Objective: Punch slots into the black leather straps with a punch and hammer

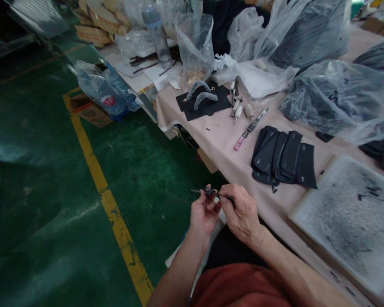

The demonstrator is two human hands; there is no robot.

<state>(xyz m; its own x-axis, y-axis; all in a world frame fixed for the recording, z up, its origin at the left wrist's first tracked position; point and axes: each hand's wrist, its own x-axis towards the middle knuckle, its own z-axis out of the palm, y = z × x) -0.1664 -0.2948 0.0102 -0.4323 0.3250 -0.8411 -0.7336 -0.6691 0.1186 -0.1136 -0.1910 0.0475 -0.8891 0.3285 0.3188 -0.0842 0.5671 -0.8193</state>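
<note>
Small dark piece: it (210, 192) is raised between the two hands, in front of the table's edge, with the green floor behind it; it is too small and dim here to say what it is.
Left hand: this hand (204, 213) is palm up, thumb and fingertips pinched on the small dark piece, with little gap between them.
Right hand: this hand (241, 211) is curled, its fingers closed on a slim dark item (230, 199) that points toward the small dark piece; it may be a tool or a part of it.
Table: a pinkish cloth (225, 147) covers the top beyond the hands.
Dark cut pieces: a fanned, overlapping pile (283, 157) lies nearest the right hand, beside a smudged white slab (342, 213).
Cutter: a knife with a pink end (251, 130) lies slantwise left of the pile.
Black panel: a flat sheet (205, 110) bears two wrapped, arched handles (205, 98), near pale-ended small tools (238, 112).
Far end: clear plastic bags (336, 96) and an upright bottle (159, 44).
Floor: green (160, 166), crossed by a worn yellow stripe (115, 217).
</note>
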